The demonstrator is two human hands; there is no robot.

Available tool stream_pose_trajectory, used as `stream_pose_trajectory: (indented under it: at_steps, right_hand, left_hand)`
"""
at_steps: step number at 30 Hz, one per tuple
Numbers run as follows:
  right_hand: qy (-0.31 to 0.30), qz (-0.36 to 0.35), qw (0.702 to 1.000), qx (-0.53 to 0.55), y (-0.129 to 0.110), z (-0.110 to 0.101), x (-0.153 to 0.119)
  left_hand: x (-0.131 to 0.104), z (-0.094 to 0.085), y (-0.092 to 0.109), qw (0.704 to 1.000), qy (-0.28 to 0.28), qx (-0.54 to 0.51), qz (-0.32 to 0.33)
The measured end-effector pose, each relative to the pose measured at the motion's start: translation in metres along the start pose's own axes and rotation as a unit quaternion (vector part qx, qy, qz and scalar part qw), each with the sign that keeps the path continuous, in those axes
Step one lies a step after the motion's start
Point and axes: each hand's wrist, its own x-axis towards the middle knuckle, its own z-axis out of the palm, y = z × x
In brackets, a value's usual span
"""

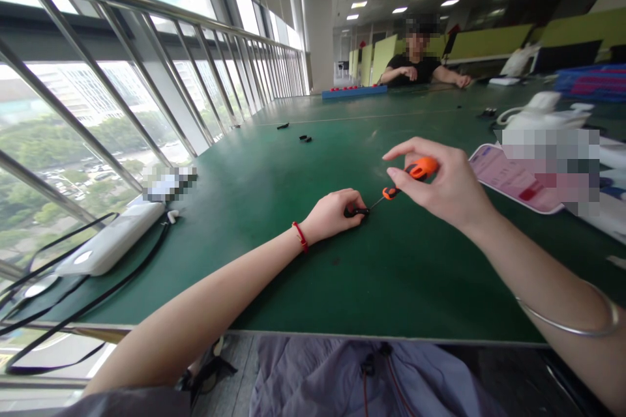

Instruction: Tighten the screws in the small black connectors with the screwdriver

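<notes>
My left hand (337,214) rests on the green table, its fingers closed on a small black part (360,212) pressed against the surface. Most of that part is hidden by the fingers, so I cannot tell its kind. My right hand (437,186) is raised to the right of it around a screwdriver (424,168) with an orange and black handle. The thumb and index finger are stretched apart at the tips while the handle lies within the curve of the hand. Slanting down to the left, the thin shaft has its tip at the black part.
Two small black pieces (305,139) (283,126) lie farther up the green table (293,293). A phone (518,176) and white items are at right. At left, a white device (117,238) with black cables sits by the railing. Across the table sits a person (420,68) near a blue strip (355,92).
</notes>
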Motion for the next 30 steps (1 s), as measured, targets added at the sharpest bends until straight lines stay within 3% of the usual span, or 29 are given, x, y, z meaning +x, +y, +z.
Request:
stream_pose_trajectory:
  at_steps: [3,9,14,19,26,30]
  right_hand:
    - [0.017,-0.015,0.999,0.023,0.0016,0.0005,0.0007]
    - [-0.019,0.027,0.999,-0.009,0.0011,0.0000,-0.0002]
    - [0.009,-0.001,1.000,0.009,0.0006,-0.0006,0.0007]
    - [-0.015,0.039,0.999,-0.009,0.0006,-0.0007,0.0007]
    - [0.007,-0.009,1.000,0.017,0.0014,0.0003,0.0010]
    - [0.001,0.016,1.000,0.003,0.0006,0.0001,0.0008]
  left_hand:
    - [-0.0001,0.0005,-0.0008,1.000,0.000,0.001,0.000]
    - [0.0000,0.0010,-0.0016,1.000,0.004,-0.001,0.007]
    - [0.0000,0.0006,-0.0011,1.000,0.001,0.001,0.006]
    - [-0.0003,0.0009,-0.0016,1.000,0.003,0.000,0.008]
    - [-0.0001,0.0010,-0.0018,1.000,0.003,0.001,0.008]
    - [0.0001,0.0008,-0.0019,1.000,0.003,0.001,0.007]
